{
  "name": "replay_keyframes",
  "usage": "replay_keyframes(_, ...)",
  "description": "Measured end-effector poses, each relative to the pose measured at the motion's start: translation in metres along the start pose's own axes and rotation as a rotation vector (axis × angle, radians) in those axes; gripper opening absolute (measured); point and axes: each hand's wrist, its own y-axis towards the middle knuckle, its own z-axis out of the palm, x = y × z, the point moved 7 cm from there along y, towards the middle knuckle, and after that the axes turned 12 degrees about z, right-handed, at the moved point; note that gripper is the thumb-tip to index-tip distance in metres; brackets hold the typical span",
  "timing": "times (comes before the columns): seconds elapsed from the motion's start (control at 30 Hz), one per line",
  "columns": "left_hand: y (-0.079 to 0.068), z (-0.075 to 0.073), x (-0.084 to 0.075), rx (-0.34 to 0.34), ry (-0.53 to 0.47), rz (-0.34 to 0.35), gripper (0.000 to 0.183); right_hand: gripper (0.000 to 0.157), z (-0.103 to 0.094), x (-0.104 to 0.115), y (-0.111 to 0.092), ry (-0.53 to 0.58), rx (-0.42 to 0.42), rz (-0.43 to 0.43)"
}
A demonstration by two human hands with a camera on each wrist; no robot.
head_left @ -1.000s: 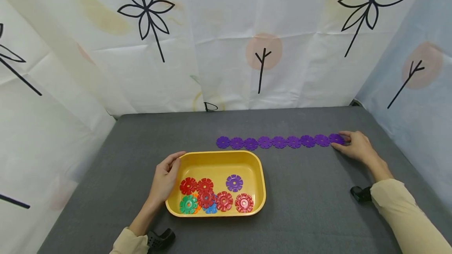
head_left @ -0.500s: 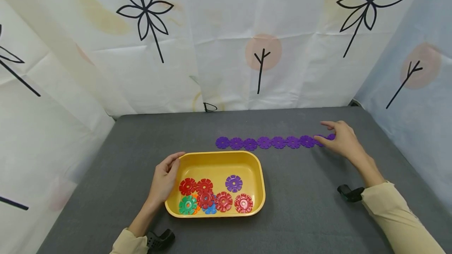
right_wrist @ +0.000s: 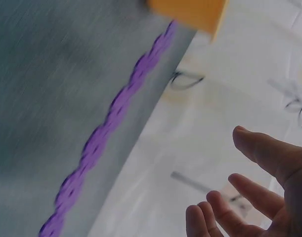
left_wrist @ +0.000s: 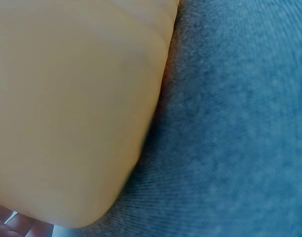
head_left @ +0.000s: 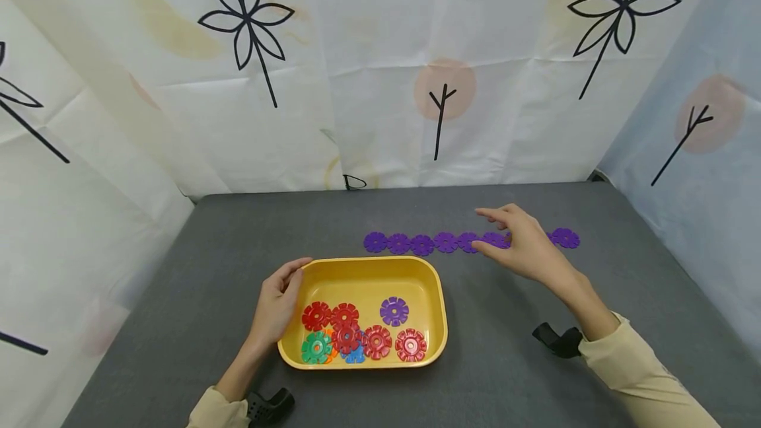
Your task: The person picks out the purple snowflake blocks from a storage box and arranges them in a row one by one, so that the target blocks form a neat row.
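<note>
A row of purple flower-shaped interlocking discs [head_left: 446, 242] lies joined end to end on the grey table. Above its right half hovers my right hand [head_left: 529, 246], fingers spread and holding nothing; it hides part of the row. The right wrist view shows the same purple row [right_wrist: 118, 106] apart from the fingers. My left hand [head_left: 279, 299] grips the left rim of a yellow tray [head_left: 357, 276]. Inside the tray are a purple disc [head_left: 394, 311], several red discs [head_left: 376, 342], a green disc [head_left: 316, 347], and partly covered blue and orange ones.
The grey table [head_left: 505, 382] meets a white printed cloth [head_left: 380, 104] along its back edge. More cloth hangs at both sides. Black straps [head_left: 559, 340] sit at the wrists.
My right hand has let go of the row's right end and moved left above it. My left hand and the tray have stayed in place.
</note>
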Motion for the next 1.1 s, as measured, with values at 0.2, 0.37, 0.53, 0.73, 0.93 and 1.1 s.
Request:
replay_keyframes(0.2, -0.003, 0.0, 0.001, -0.004, 0.004, 0.002, 0.035, 0.053, 0.021, 0.03, -0.01, 0.02, 0.069, -0.054)
replay_keyframes(0.37, -0.002, 0.0, 0.001, 0.0, -0.002, 0.004, 0.036, 0.052, 0.038, 0.051, -0.016, 0.037, 0.118, -0.101)
replay_keyframes(0.53, -0.002, -0.001, 0.0, 0.0, -0.012, 0.018, 0.036, 0.05, 0.056, 0.069, -0.02, 0.08, 0.185, -0.141)
replay_keyframes(0.73, -0.001, 0.0, 0.0, 0.002, -0.01, 0.014, 0.035, 0.048, 0.078, 0.087, -0.021, 0.127, 0.272, -0.179)
replay_keyframes(0.93, 0.0, 0.001, -0.001, 0.001, -0.015, 0.015, 0.035, 0.05, 0.101, 0.097, -0.022, 0.115, 0.349, -0.183)
replay_keyframes(1.1, 0.001, 0.0, -0.001, -0.001, -0.016, 0.013, 0.035, 0.051, 0.122, 0.101, -0.023, 0.074, 0.441, -0.142)
